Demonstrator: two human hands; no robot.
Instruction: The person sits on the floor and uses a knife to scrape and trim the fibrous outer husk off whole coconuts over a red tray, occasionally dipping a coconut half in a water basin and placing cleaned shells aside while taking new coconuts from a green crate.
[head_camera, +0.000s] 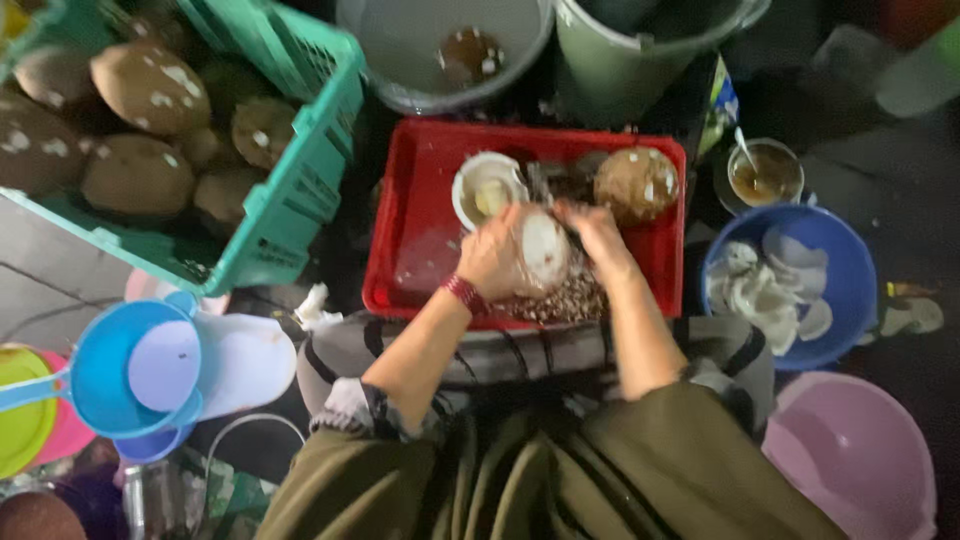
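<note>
A round coconut with its white flesh side turned up (543, 250) sits between both hands, over the near part of a red rectangular plastic tray (420, 200); brown husk shavings (565, 298) are heaped just beneath it. Farther back in the tray lie a halved coconut shell with a white rim and pale inside (487, 188) and a whole brown, white-flecked coconut (637, 183). To the left, a teal slatted plastic crate (290, 180) is full of brown coconuts (148, 88). On the right, a blue round plastic basin (840, 250) holds white pieces of coconut flesh (770, 295), and a small bowl of brownish liquid with a spoon (765, 173) stands behind it. A grey bucket (400, 50) at the top holds one brown piece. The left hand (490, 255), a red band at its wrist, is curled around the coconut's left side, gripping it. The right hand (595, 235) presses closed against its right edge; whether it holds a tool I cannot tell.
</note>
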